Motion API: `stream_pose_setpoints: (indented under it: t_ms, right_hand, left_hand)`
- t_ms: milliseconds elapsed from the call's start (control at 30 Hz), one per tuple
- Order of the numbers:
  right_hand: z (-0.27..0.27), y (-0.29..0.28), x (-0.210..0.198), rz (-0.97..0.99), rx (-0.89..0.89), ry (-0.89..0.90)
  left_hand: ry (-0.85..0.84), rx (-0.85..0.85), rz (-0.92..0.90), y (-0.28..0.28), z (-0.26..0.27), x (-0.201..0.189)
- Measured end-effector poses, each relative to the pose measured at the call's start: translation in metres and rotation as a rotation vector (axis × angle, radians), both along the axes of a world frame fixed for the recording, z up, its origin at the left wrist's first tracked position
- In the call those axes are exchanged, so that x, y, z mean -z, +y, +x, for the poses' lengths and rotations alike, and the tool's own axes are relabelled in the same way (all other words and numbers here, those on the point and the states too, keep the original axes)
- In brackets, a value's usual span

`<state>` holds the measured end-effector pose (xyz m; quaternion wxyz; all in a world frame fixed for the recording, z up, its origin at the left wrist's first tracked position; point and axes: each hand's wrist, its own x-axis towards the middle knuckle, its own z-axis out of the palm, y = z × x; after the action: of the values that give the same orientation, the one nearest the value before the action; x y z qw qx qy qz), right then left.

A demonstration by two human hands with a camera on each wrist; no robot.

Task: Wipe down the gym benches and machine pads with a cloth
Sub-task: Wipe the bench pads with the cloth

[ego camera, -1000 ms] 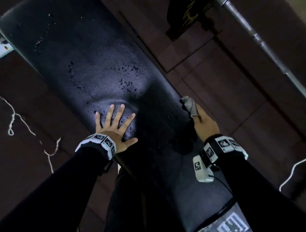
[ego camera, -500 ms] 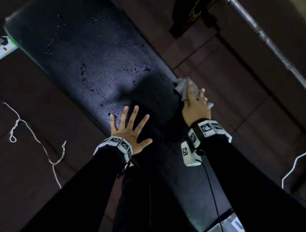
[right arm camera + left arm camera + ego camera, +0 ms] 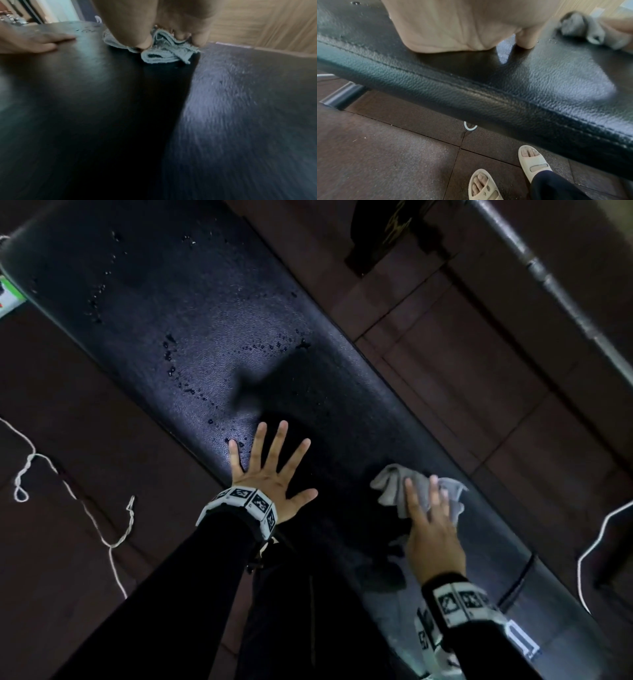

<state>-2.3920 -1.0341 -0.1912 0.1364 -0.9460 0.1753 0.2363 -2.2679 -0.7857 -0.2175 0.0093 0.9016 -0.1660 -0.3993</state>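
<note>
A crumpled grey cloth (image 3: pixel 416 491) lies on the black padded bench (image 3: pixel 212 344), near its right edge. The right hand (image 3: pixel 432 530) presses down on the cloth, fingers extended over it and the thumb tucked against a fold. Just beside it, the left hand (image 3: pixel 270 474) rests flat on the pad with fingers spread wide apart. Water droplets (image 3: pixel 274 347) dot the pad beyond the hands. A white cord (image 3: pixel 68 491) trails across the dark floor tiles (image 3: pixel 462 378) at left.
</note>
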Motion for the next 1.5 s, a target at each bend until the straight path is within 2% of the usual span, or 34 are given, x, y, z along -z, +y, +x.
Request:
stream_pose_setpoints:
  t_ms: [133, 200, 267, 367, 500, 633, 700, 800, 900, 1067, 1167, 1267, 1333, 1367, 1433, 1500]
  right_hand:
    - [0.055, -0.006, 0.011, 0.013, 0.256, -0.068]
    - [0.084, -0.002, 0.018, 0.025, 0.323, -0.078]
    - [0.109, 0.007, 0.023, 0.036, 0.325, -0.110]
    - [0.125, 0.028, 0.024, 0.068, 0.223, -0.187]
    - [0.097, 0.049, 0.018, 0.149, -0.003, -0.267]
    - [0.035, 0.041, 0.008, 0.212, -0.220, -0.139]
    - [0.008, 0.020, 0.003, 0.155, -0.266, -0.132]
    - [-0.005, -0.016, 0.003, 0.083, -0.164, -0.134]
    - [0.015, -0.035, 0.009, 0.047, 0.000, -0.109]
    - [0.069, -0.038, 0.023, 0.064, 0.124, -0.125]
    - [0.067, -0.034, 0.017, 0.069, 0.158, -0.091]
    - [0.046, -0.016, 0.002, -0.028, 0.136, -0.049]
    - [0.029, 0.005, -0.003, -0.076, 0.034, 0.004]
    - [0.021, 0.018, -0.004, -0.059, 0.020, 0.072]
    - [0.010, 0.047, -0.006, 0.084, 0.144, 0.155]
    - [0.012, 0.077, -0.010, 0.221, 0.173, 0.140]
  left_hand:
    - [0.019, 0.004, 0.006, -0.001, 0.001, -0.001]
    - [0.032, 0.003, 0.003, -0.001, 0.001, -0.002]
    - [0.037, 0.005, 0.005, -0.001, 0.001, -0.004]
    - [0.045, 0.010, 0.018, -0.001, 0.002, -0.006]
    - [0.042, -0.007, 0.032, -0.003, 0.002, -0.006]
    - [0.058, -0.001, 0.054, -0.004, 0.002, -0.008]
    - [0.070, -0.001, 0.052, -0.004, 0.003, -0.008]
    - [0.077, 0.000, 0.052, -0.004, 0.003, -0.008]
    - [0.066, 0.006, 0.055, -0.004, 0.002, -0.006]
    - [0.041, 0.006, 0.049, -0.003, 0.001, -0.006]
    - [0.032, 0.003, 0.047, -0.003, 0.001, -0.005]
    - [0.019, 0.007, 0.053, -0.003, 0.000, -0.004]
    - [0.010, 0.005, 0.035, -0.002, -0.001, -0.003]
    - [0.003, 0.003, 0.018, -0.001, -0.001, -0.002]
    - [-0.019, 0.001, -0.018, 0.001, -0.002, 0.001]
    - [-0.053, -0.009, -0.040, 0.002, -0.004, 0.003]
